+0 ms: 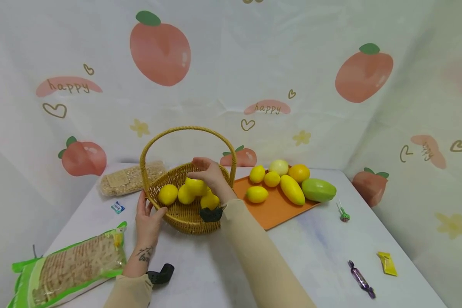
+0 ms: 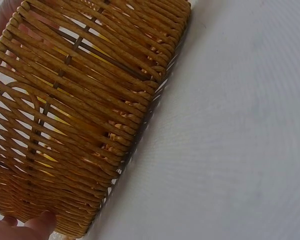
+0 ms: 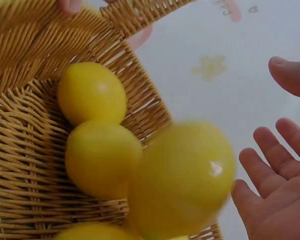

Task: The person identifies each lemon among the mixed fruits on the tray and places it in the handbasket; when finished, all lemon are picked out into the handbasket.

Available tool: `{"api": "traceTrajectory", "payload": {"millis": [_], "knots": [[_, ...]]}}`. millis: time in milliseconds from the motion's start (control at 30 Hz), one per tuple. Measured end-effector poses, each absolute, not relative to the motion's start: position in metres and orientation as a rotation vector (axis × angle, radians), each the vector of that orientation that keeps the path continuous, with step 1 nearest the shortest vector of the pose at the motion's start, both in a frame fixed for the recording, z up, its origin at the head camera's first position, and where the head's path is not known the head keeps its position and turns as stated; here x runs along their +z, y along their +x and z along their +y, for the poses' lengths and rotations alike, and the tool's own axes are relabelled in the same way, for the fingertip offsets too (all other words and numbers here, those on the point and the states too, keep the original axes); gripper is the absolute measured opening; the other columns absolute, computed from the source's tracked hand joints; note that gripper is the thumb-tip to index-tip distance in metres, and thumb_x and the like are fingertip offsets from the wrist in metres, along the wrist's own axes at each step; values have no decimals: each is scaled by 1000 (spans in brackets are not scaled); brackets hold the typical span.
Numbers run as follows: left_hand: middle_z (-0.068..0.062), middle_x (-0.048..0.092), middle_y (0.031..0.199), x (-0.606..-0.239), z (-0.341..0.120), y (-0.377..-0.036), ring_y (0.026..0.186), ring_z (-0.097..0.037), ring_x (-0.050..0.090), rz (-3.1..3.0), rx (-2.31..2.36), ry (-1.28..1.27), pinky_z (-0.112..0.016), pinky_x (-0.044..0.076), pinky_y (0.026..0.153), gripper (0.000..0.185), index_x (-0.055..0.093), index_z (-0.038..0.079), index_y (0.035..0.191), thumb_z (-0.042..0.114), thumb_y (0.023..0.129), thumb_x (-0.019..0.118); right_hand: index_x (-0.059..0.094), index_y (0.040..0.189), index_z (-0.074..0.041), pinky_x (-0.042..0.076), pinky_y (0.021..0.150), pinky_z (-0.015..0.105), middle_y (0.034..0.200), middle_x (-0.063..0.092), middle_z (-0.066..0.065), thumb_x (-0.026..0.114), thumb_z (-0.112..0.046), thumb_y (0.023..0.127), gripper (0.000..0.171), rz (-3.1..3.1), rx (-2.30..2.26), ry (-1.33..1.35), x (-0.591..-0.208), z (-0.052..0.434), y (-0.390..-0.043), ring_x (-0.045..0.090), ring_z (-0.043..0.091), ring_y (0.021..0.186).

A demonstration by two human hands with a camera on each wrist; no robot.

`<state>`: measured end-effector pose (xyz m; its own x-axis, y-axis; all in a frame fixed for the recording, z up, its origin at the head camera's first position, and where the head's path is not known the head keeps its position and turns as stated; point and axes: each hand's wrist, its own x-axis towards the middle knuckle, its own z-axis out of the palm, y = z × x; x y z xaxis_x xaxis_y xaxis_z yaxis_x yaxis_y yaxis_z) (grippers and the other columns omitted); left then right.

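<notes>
A wicker basket (image 1: pixel 192 227) with a tall arched handle stands on the table, several yellow lemon-like fruits (image 1: pixel 168 195) inside it. My left hand (image 1: pixel 146 224) holds the basket's left side, its thumb by the near rim; the left wrist view shows a thumb (image 2: pixel 40 224) against the weave. Over the basket, my right hand (image 1: pixel 215 182) has spread fingers. In the right wrist view that hand (image 3: pixel 280 195) has an open palm beside a large, blurred yellow fruit (image 3: pixel 182 180); it does not grip it. Whether they touch is unclear.
Right of the basket, an orange tray (image 1: pixel 271 218) carries yellow fruits, an orange fruit and a green papaya-like fruit (image 1: pixel 318 190). A bag of grain (image 1: pixel 117 182) lies behind left, a green-edged package (image 1: pixel 81 261) at front left. Candies (image 1: pixel 361 279) and a lollipop (image 1: pixel 344 214) lie at right.
</notes>
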<state>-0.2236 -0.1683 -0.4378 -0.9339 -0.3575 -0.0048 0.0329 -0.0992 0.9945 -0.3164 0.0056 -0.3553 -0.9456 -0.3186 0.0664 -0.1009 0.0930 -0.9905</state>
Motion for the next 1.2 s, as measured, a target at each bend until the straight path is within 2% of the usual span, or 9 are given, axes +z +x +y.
{"api": "traceTrajectory", "payload": {"millis": [200, 367, 500, 633, 733, 867, 1100, 1200], "knots": [[5, 5, 156, -437, -168, -223, 141, -22, 17, -1895, -2112, 350, -19, 39, 100, 84, 7, 26, 150, -2, 84, 53, 50, 131, -7, 35, 107, 35, 137, 49, 12, 69, -5, 79, 55, 2171, -2010, -508, -350, 22, -303, 42, 22, 129], [6, 5, 156, -438, -169, -223, 140, -22, 18, -1896, -2103, 358, -25, 37, 104, 85, 8, 27, 150, -2, 84, 53, 51, 127, 2, 34, 108, 34, 130, 53, 17, 66, 3, 78, 51, 2104, -2086, -579, -352, 52, -285, 46, 26, 125], [8, 5, 156, -437, -169, -225, 141, -21, 17, -1893, -2110, 354, -31, 35, 107, 86, 7, 28, 150, -1, 84, 54, 51, 124, 8, 33, 108, 39, 128, 52, 24, 64, 8, 76, 50, 2053, -2157, -601, -358, 84, -270, 47, 31, 123], [8, 4, 156, -437, -169, -225, 141, -21, 17, -1898, -2115, 348, -27, 37, 105, 85, 7, 28, 150, -2, 85, 53, 49, 125, 9, 32, 108, 42, 129, 50, 27, 64, 9, 75, 52, 2095, -2156, -606, -370, 120, -262, 47, 32, 123], [7, 4, 156, -438, -168, -224, 141, -22, 16, -1899, -2116, 344, -22, 38, 101, 85, 7, 28, 150, -2, 85, 52, 48, 126, 9, 32, 109, 43, 128, 52, 23, 63, 8, 75, 53, 2142, -2138, -575, -380, 148, -263, 46, 32, 124], [6, 4, 156, -438, -167, -223, 141, -22, 16, -1898, -2112, 334, -16, 40, 97, 85, 7, 28, 150, -3, 85, 52, 46, 128, 9, 27, 111, 45, 126, 56, 11, 61, 8, 77, 53, 2157, -2118, -496, -392, 181, -273, 40, 33, 129], [6, 4, 156, -439, -168, -223, 141, -23, 17, -1895, -2110, 333, -13, 40, 95, 84, 7, 27, 150, -3, 85, 52, 39, 135, 7, 25, 110, 50, 142, 35, 26, 58, 6, 82, 57, 2205, -1994, -342, -409, 213, -297, 27, 38, 135], [6, 3, 156, -439, -168, -223, 141, -23, 17, -1890, -2113, 328, -14, 39, 97, 84, 7, 26, 150, -3, 85, 52, 38, 137, 4, 25, 111, 49, 144, 34, 24, 61, 3, 82, 60, 2254, -1912, -271, -414, 217, -306, 27, 36, 136]]}}
